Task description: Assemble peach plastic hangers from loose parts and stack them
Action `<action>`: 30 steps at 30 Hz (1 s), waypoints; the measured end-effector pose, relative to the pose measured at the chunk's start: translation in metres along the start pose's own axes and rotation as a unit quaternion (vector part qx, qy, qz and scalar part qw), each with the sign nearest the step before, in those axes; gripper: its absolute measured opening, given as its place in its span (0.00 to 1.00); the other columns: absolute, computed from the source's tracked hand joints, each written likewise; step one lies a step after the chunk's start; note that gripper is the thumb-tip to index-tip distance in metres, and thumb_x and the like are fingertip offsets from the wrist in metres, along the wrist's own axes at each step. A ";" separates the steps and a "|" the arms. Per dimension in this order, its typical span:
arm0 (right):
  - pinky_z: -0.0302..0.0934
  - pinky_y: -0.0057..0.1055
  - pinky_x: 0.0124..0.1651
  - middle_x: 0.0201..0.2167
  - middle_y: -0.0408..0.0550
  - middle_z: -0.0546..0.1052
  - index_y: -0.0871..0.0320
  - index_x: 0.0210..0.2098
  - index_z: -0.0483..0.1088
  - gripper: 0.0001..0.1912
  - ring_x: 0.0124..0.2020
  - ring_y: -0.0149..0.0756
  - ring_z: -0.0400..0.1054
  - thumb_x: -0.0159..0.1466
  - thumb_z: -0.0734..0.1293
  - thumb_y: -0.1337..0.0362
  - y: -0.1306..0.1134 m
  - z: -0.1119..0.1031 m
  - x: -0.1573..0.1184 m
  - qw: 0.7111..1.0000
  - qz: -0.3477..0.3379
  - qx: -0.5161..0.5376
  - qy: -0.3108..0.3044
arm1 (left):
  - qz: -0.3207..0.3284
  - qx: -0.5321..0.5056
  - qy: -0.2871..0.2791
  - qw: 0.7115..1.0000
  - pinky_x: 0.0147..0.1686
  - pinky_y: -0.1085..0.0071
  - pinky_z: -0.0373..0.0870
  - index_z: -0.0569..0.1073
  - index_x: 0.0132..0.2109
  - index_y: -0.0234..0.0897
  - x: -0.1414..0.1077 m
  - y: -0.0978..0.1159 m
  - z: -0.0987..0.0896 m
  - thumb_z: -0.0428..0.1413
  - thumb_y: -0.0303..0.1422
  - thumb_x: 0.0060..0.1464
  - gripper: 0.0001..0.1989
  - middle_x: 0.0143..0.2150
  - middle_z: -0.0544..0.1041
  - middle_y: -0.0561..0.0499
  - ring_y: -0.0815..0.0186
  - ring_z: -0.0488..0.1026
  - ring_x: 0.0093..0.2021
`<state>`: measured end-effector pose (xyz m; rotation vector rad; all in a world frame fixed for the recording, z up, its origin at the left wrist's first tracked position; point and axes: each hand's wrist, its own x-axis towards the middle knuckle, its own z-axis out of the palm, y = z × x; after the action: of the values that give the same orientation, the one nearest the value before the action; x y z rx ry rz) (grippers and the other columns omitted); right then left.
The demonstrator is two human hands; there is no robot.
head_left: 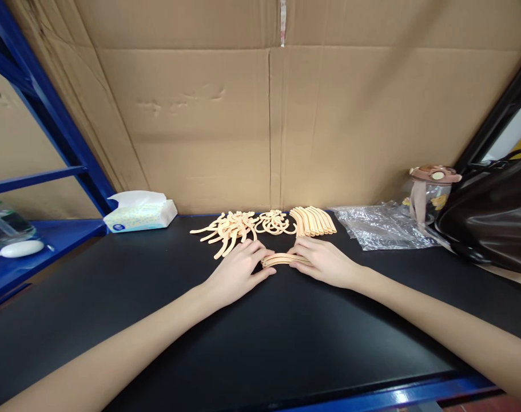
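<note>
Curved tan strips [281, 259] sit right in the middle of my clock, just above the black tabletop [286, 343] or touching it; I can't tell which. They lie side by side, and they bend like a little bridge, with the hump facing 12 o'clock. I can't count how many there are.

My left hand [238, 269] is at 9 o'clock, clamped on one end of the strips, with its fingers on the far side and its thumb on the near side. My right hand [322, 262] is at 3 o'clock, clamped on the other end. Its fingers hide that end from me.

A messy pile of bendy tan pieces [232, 226] is at 10 o'clock. At 12 o'clock I see a heap of curlier tan pieces [274, 222]. A neat row of tan strips [313, 221] is at 1 o'clock, all lined up together.

Farther off at 10 o'clock is a tissue pack [140, 214] with a white tissue poking out. At 2 o'clock lies a crinkly clear plastic bag [380, 226], with a drink bottle [432, 191] near it.
</note>
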<state>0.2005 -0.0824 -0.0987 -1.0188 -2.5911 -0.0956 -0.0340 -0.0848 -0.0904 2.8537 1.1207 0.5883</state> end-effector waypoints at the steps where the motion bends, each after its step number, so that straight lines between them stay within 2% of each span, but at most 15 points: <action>1: 0.63 0.32 0.40 0.36 0.47 0.70 0.58 0.42 0.68 0.12 0.38 0.35 0.66 0.68 0.57 0.60 0.000 0.000 0.000 1.000 0.000 0.003 0.001 | 0.002 0.002 0.000 1.000 0.47 0.63 0.64 0.70 0.50 0.38 0.000 0.000 -0.001 0.50 0.40 0.60 0.15 0.43 0.72 0.49 0.60 0.67 0.45; 5: 0.62 0.32 0.40 0.36 0.47 0.71 0.58 0.42 0.68 0.12 0.38 0.35 0.66 0.68 0.57 0.60 -0.001 -0.001 0.001 1.000 0.000 0.011 0.004 | 0.003 0.029 0.023 0.999 0.46 0.64 0.64 0.70 0.48 0.38 0.000 0.000 -0.006 0.47 0.41 0.61 0.15 0.42 0.73 0.48 0.60 0.68 0.44; 9: 0.62 0.31 0.40 0.36 0.47 0.71 0.57 0.43 0.68 0.12 0.38 0.35 0.66 0.68 0.57 0.59 -0.001 -0.002 0.001 1.000 -0.002 0.010 0.001 | -0.032 0.096 0.064 0.993 0.38 0.67 0.64 0.70 0.35 0.37 0.003 -0.009 -0.015 0.45 0.37 0.61 0.12 0.34 0.72 0.50 0.61 0.68 0.39; 12: 0.62 0.31 0.40 0.37 0.47 0.70 0.57 0.44 0.68 0.12 0.38 0.35 0.66 0.68 0.57 0.60 0.000 -0.002 0.001 1.000 -0.001 0.007 0.002 | -0.114 0.131 0.100 0.980 0.29 0.71 0.60 0.66 0.30 0.38 0.005 -0.019 -0.025 0.44 0.36 0.61 0.13 0.32 0.72 0.51 0.63 0.68 0.35; 15: 0.62 0.32 0.40 0.37 0.47 0.71 0.57 0.44 0.68 0.12 0.38 0.35 0.66 0.68 0.57 0.60 0.000 -0.001 0.001 1.000 0.002 0.008 0.007 | -0.226 0.131 0.116 0.958 0.23 0.73 0.53 0.65 0.33 0.39 0.005 -0.030 -0.036 0.45 0.38 0.60 0.11 0.29 0.72 0.54 0.65 0.69 0.29; 17: 0.62 0.32 0.40 0.36 0.48 0.71 0.57 0.44 0.68 0.12 0.37 0.35 0.66 0.68 0.57 0.60 0.000 -0.001 0.000 1.000 0.002 0.012 0.010 | -0.265 0.133 0.117 0.948 0.23 0.73 0.52 0.66 0.35 0.40 0.006 -0.037 -0.041 0.46 0.40 0.59 0.10 0.30 0.72 0.55 0.65 0.69 0.29; 22: 0.62 0.32 0.40 0.36 0.48 0.70 0.57 0.45 0.68 0.13 0.38 0.36 0.66 0.68 0.57 0.59 0.001 -0.001 0.000 1.000 0.000 0.015 0.009 | -0.270 0.123 0.112 0.948 0.26 0.73 0.55 0.71 0.37 0.40 0.006 -0.053 -0.041 0.47 0.45 0.58 0.15 0.38 0.72 0.52 0.64 0.71 0.33; 26: 0.63 0.32 0.40 0.37 0.48 0.71 0.57 0.45 0.68 0.13 0.39 0.36 0.66 0.68 0.57 0.59 0.001 -0.001 0.000 1.000 -0.001 0.013 0.009 | -0.270 0.079 0.098 0.954 0.27 0.72 0.56 0.75 0.36 0.42 0.005 -0.061 -0.037 0.48 0.49 0.56 0.19 0.35 0.72 0.52 0.64 0.70 0.31; 30: 0.63 0.32 0.40 0.37 0.48 0.71 0.57 0.45 0.68 0.14 0.38 0.36 0.66 0.68 0.57 0.58 0.001 -0.001 0.000 1.000 0.001 0.014 0.008 | -0.263 0.014 0.114 0.958 0.28 0.72 0.56 0.77 0.36 0.43 0.004 -0.067 -0.032 0.51 0.47 0.53 0.16 0.35 0.74 0.51 0.62 0.69 0.33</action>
<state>0.2012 -0.0815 -0.0979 -1.0079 -2.5692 -0.0658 -0.0857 -0.0361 -0.0696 2.3789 1.8422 0.8676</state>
